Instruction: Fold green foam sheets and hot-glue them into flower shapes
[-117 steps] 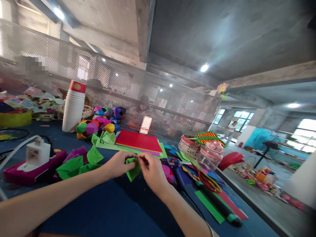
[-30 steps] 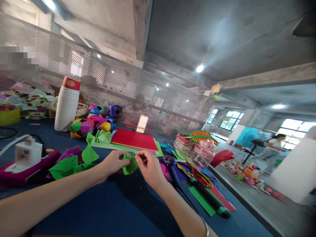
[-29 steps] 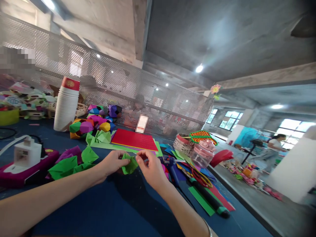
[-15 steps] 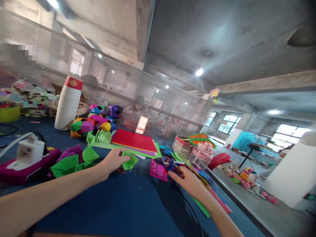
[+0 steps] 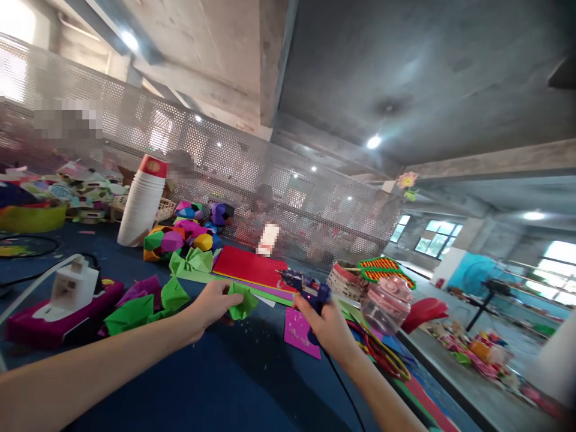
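Note:
Between the thumb and fingers of my left hand (image 5: 215, 307) is a folded green paper piece (image 5: 243, 302), held a little above the blue table. My right hand (image 5: 330, 330) is wrapped round a dark blue glue gun (image 5: 310, 289), its nozzle pointing left towards the green piece, with a gap between them. The gun's black cord trails down towards me. Below the gun lies a magenta paper square (image 5: 300, 333) with whitish specks on it. Left of my left hand rest green folded papers (image 5: 131, 315) and a purple folded paper (image 5: 143, 292).
A purple power strip (image 5: 40, 327) with a white plug sits at the left. Behind stand stacked paper cups (image 5: 143, 204), colourful paper balls (image 5: 170, 241) and red paper sheets (image 5: 247, 267). A clear pink-lidded jar (image 5: 387, 306) and a woven basket (image 5: 345, 282) are at the right.
My right hand has lifted the glue gun off the magenta square, its nozzle now up and to the left. My left hand still holds the green paper piece. The view has shifted slightly.

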